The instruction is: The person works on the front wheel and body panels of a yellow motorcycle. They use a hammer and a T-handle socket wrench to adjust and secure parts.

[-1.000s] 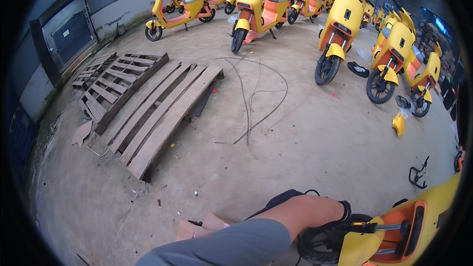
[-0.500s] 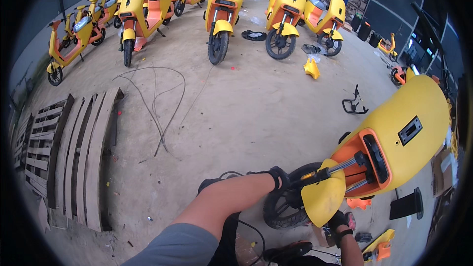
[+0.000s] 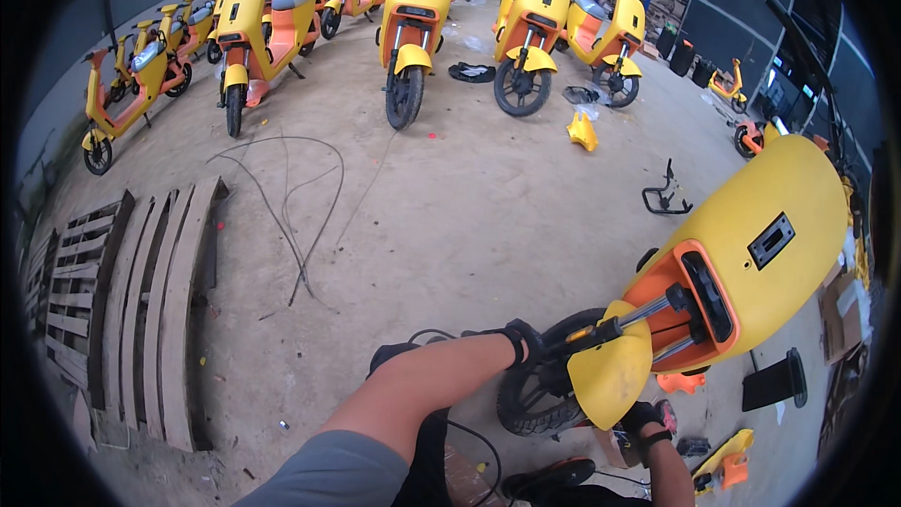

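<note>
A yellow and orange scooter (image 3: 798, 197) leans at the right, its front wheel (image 3: 526, 404) turned toward me. Over the wheel sits a yellow front fender (image 3: 610, 376), and the fork leg (image 3: 610, 329) runs along its upper side. My left hand (image 3: 528, 340), in a black glove, reaches across to the wheel beside the lower end of the fork. Its fingers are hardly visible against the dark parts. Also gloved in black, my right hand (image 3: 643, 419) is low at the fender's near edge, with its fingers partly hidden.
Wooden pallets (image 3: 169, 310) lie at the left, and thin cables (image 3: 300, 263) curl on the floor. Rows of yellow scooters (image 3: 408, 28) stand at the back. A black metal frame (image 3: 668, 192), a yellow part (image 3: 582, 131) and a black panel (image 3: 774, 383) lie on the floor.
My view has shifted slightly, so the scene sits a little further left. Both hands stay in about the same places at the front wheel and fender.
</note>
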### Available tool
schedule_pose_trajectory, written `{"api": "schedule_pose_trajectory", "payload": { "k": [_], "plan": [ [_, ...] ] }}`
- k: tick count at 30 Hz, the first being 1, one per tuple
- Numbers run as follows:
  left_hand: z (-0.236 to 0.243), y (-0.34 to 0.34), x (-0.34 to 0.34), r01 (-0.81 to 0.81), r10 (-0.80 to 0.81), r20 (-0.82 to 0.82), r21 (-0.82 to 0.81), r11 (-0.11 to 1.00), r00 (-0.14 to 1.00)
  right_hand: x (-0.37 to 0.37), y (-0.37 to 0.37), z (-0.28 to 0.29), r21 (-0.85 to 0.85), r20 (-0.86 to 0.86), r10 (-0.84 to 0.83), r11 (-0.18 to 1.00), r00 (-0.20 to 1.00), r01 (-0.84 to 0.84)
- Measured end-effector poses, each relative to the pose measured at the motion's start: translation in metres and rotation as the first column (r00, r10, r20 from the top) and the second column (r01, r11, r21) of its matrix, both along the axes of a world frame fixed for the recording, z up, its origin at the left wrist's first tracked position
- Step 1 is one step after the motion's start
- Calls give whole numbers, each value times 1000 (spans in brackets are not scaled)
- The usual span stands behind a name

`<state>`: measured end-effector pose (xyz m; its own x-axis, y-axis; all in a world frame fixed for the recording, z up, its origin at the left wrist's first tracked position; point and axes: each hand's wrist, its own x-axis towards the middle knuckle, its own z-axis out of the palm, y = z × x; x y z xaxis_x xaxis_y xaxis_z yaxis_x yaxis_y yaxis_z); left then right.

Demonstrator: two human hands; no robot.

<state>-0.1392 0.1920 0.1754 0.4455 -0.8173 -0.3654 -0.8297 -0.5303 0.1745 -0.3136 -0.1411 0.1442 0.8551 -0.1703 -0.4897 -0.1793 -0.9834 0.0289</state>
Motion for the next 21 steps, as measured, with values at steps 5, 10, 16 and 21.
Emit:
{"api": "schedule_pose_trajectory", "payload": {
  "k": [5, 10, 16, 21],
  "plan": [
    [-18, -3, 3, -36, 37, 26, -17, 999, 999, -5, 3, -9, 94, 26, 34, 995, 999, -36],
    [-9, -4, -1, 28, -28, 24, -1, 1000, 999, -2, -1, -25, 8, 141, 160, 987, 977, -163],
    [1, -2, -3, 1, -2, 18, 34, 999, 1000, -6, -16, -42, -85, 204, 244, 969, 948, -231],
    [5, 0, -4, 21, -22, 14, 62, 998, 1000, -1, -12, -30, 85, 202, 127, 985, 971, -147]
  ]
}}
